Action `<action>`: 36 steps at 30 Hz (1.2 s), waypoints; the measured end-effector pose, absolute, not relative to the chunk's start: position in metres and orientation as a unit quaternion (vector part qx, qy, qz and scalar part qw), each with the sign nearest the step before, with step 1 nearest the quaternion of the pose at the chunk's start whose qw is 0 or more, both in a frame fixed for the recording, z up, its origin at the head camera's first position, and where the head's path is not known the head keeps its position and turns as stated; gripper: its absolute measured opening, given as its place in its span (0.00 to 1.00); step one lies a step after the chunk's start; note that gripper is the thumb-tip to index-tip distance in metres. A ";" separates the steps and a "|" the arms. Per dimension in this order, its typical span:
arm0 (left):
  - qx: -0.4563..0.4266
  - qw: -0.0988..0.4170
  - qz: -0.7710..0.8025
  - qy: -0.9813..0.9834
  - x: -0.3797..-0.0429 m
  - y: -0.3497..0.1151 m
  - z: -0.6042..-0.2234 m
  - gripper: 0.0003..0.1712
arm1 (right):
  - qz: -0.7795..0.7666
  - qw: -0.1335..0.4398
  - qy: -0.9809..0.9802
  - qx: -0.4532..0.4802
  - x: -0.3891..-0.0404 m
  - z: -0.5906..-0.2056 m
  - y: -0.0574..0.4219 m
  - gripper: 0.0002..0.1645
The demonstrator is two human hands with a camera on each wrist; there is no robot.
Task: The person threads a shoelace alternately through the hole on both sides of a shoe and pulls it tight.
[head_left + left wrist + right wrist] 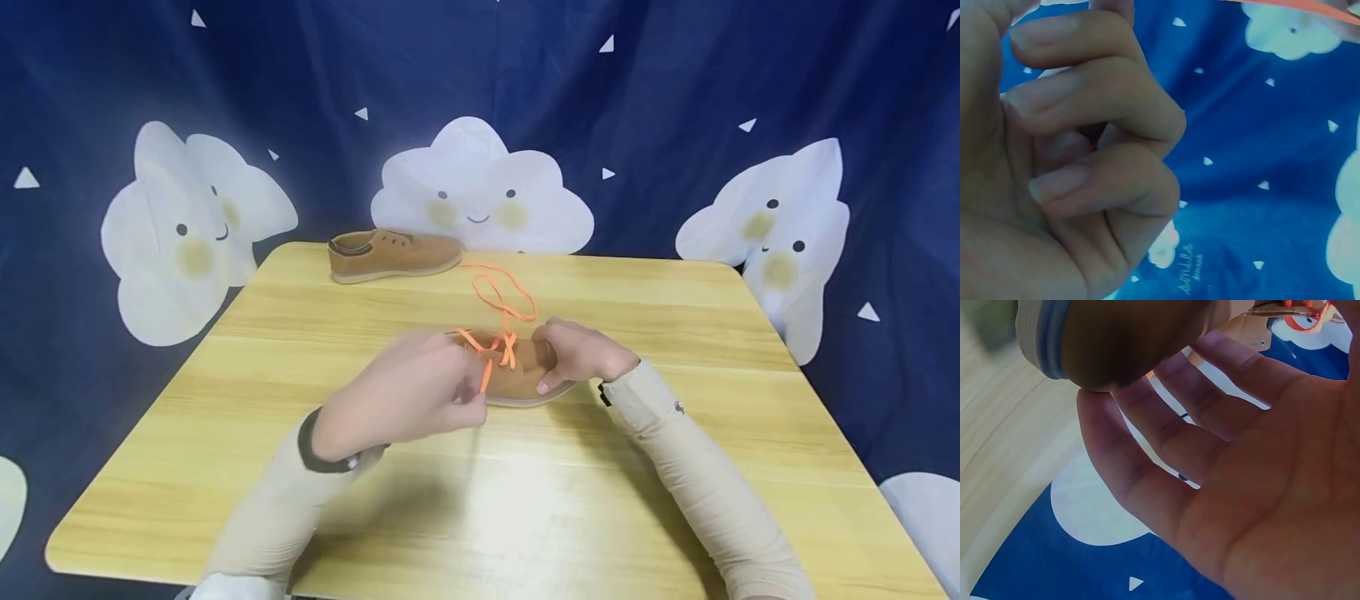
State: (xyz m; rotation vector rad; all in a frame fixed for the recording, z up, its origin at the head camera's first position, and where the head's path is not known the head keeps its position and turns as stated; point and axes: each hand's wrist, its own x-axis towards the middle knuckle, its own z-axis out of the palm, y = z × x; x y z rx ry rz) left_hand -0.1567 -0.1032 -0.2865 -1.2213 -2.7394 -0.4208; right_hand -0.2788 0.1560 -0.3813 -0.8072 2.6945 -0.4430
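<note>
A brown shoe (521, 383) with a pale sole stands near the middle of the table, toe to the right. Its orange shoelace (509, 350) passes through several eyelets, with a long loop (525, 292) lying behind. My left hand (408, 387), blurred, pinches a length of the lace at the shoe's near side. The left wrist view shows that hand's curled fingers (1116, 106) and a taut orange strand (1316, 7) in the top corner. My right hand (581, 350) grips the toe, thumb on the near side; in the right wrist view its fingers (1160, 419) reach along the toe (1129, 350).
A second brown shoe (420, 254), its eyelets without a lace, stands at the table's back left edge. The wooden table (675, 308) has rounded corners. A dark blue curtain (495, 75) with cloud prints hangs behind it.
</note>
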 end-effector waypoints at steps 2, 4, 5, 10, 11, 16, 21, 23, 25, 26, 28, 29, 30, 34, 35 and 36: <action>-0.413 0.067 -0.141 -0.897 -0.143 -0.109 -0.282 0.18 | -0.153 0.147 0.936 -0.281 -0.279 -0.381 0.156 0.37; -0.420 0.067 -0.133 -0.895 -0.131 -0.114 -0.282 0.16 | -0.152 0.148 0.936 -0.281 -0.279 -0.381 0.157 0.37; -0.420 0.061 -0.125 -0.897 -0.127 -0.116 -0.284 0.15 | -0.151 0.148 0.936 -0.280 -0.278 -0.381 0.157 0.37; -0.398 -0.042 -0.069 -0.914 -0.131 -0.127 -0.307 0.22 | -0.147 0.147 0.937 -0.281 -0.279 -0.381 0.156 0.40; -0.386 -0.068 -0.058 -0.918 -0.135 -0.129 -0.315 0.25 | -0.147 0.148 0.936 -0.283 -0.279 -0.380 0.156 0.40; -0.306 -0.178 -0.005 -0.935 -0.162 -0.134 -0.350 0.27 | -0.155 0.181 0.922 -0.304 -0.282 -0.374 0.156 0.41; -0.288 -0.168 -0.094 -0.938 -0.194 -0.130 -0.372 0.19 | -0.195 0.103 0.898 -0.382 -0.285 -0.357 0.147 0.22; -0.306 -0.143 -0.180 -0.924 -0.204 -0.124 -0.381 0.23 | -0.207 0.059 0.881 -0.422 -0.287 -0.351 0.136 0.09; -0.322 -0.131 -0.262 -0.900 -0.213 -0.117 -0.393 0.26 | -0.202 0.051 0.867 -0.452 -0.288 -0.346 0.122 0.10; -0.324 -0.134 -0.302 -0.887 -0.215 -0.114 -0.399 0.25 | -0.191 0.059 0.864 -0.462 -0.288 -0.344 0.116 0.13; -0.305 -0.160 -0.377 -0.860 -0.218 -0.107 -0.408 0.23 | -0.153 0.086 0.866 -0.468 -0.287 -0.343 0.106 0.17; -0.292 -0.172 -0.412 -0.846 -0.218 -0.105 -0.411 0.21 | -0.127 0.095 0.870 -0.466 -0.286 -0.343 0.103 0.18; -0.274 -0.180 -0.443 -0.834 -0.219 -0.103 -0.414 0.20 | -0.103 0.106 0.876 -0.460 -0.285 -0.342 0.099 0.18; -0.209 -0.199 -0.531 -0.797 -0.217 -0.098 -0.417 0.17 | -0.041 0.120 0.892 -0.434 -0.284 -0.343 0.094 0.17; -0.202 -0.200 -0.537 -0.794 -0.217 -0.097 -0.417 0.17 | -0.040 0.118 0.893 -0.433 -0.284 -0.343 0.094 0.16; -0.196 -0.202 -0.541 -0.792 -0.216 -0.097 -0.417 0.17 | -0.046 0.116 0.894 -0.431 -0.285 -0.344 0.093 0.17</action>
